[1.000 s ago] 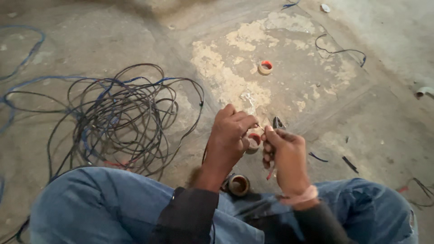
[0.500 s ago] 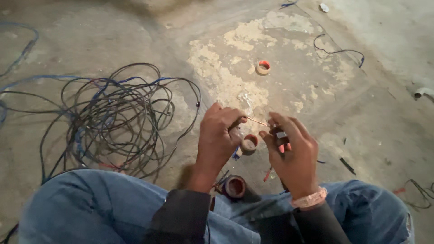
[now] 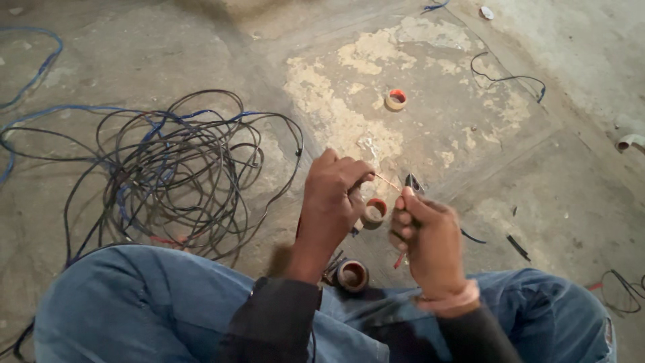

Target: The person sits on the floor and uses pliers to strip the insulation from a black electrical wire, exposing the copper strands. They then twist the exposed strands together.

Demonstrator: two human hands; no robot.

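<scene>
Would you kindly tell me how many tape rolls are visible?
3: one tape roll far out on the floor, one between the hands, one by the knees. Others may be hidden.

Counted on the floor

There were three tape rolls (image 3: 396,99) (image 3: 374,212) (image 3: 352,275), one tangled wire coil (image 3: 175,168), and two hands (image 3: 334,195) (image 3: 425,238).

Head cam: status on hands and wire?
Left hand and right hand pinch a thin copper wire between them. Tape roll hangs beneath. Cable tangle left, clear of hands.
</scene>
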